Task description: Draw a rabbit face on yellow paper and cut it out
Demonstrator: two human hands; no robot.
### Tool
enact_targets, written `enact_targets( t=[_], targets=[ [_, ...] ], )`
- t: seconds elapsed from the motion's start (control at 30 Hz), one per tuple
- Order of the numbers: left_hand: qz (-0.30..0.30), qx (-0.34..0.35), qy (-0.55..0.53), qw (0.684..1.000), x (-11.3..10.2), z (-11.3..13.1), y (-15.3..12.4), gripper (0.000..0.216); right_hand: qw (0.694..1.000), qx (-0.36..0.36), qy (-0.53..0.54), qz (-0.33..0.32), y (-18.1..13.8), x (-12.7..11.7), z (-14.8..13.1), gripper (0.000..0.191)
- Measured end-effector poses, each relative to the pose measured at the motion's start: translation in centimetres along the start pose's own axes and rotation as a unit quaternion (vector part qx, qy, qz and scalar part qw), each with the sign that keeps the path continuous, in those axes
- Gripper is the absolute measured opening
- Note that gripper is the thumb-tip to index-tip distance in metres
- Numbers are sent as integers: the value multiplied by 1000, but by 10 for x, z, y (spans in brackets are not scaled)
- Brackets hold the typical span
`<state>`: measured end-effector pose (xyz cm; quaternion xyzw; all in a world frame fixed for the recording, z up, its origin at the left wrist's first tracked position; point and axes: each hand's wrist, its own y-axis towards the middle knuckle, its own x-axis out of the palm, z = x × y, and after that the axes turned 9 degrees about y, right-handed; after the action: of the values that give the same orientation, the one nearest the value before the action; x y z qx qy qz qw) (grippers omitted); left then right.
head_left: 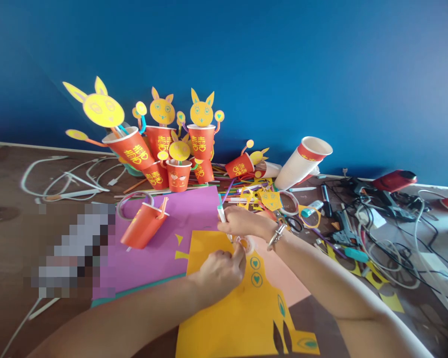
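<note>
My right hand (242, 221) is closed around a white marker with a teal end (221, 213), held tilted over the far edge of a yellow-orange paper sheet (216, 328). My left hand (222, 273) is over the same sheet, its fingers bent and pressed on a small pale ring, which looks like a tape roll (249, 244). The marker's tip is hidden near the fingers. Beside the ring, two drawn circles with green hearts (255, 271) show on the paper. Lower right, it has ear-like green drawings (281, 305) and two dark cut-out holes.
Purple paper (171, 209) bears a tipped red cup (144, 226). Behind stand red cups with yellow rabbit faces (201, 136) against a blue wall. A leaning cup stack (302, 161) is at the back right. Glue guns (343, 226), cables and paper scraps crowd the right.
</note>
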<state>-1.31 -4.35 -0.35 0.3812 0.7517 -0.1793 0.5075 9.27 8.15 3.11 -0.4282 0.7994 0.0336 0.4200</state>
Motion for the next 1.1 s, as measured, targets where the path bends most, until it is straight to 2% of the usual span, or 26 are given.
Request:
enact_targets(
  t=[0.33,0.63,0.93,1.1],
  targets=[
    [14,-6,-11,1000,2,-1,0,39,999,2,18,43,0,-2,14,22],
    [-9,-5,-17,1000,-1,-1,-1,36,990,-3,75,124,-10,-5,24,24],
    [-13,-9,-13,1000,-8,-5,1,39,964,33,139,224,-37,4,38,24],
    [-23,-11,-12,1000,-11,-6,1,39,944,17,204,260,-50,16,51,26]
  ],
)
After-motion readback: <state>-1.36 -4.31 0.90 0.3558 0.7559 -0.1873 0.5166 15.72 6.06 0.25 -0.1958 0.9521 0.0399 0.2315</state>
